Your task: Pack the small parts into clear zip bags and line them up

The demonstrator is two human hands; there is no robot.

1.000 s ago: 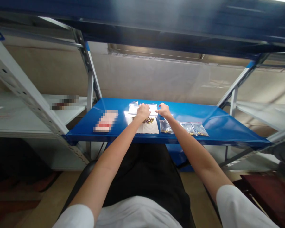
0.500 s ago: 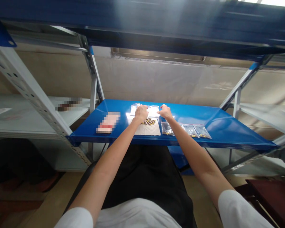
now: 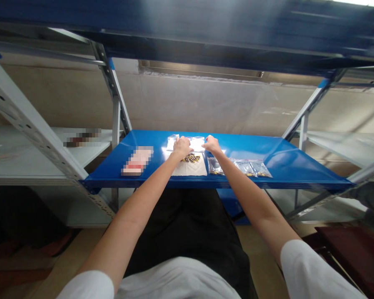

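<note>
- Blue metal shelf (image 3: 268,151) carries everything; both arms reach across its front edge.
- Left hand (image 3: 181,146) and right hand (image 3: 212,144), fingers pinched on a clear plastic zip bag (image 3: 197,143) lying toward the shelf's back edge.
- Small brown pieces (image 3: 190,158) sit on a white cloth (image 3: 193,168) near the front edge.
- Three filled clear bags (image 3: 246,167) lie in a row just right of the cloth.

clear plastic bag (image 3: 197,143), flat, on blue shelf (image 3: 280,153)
</note>
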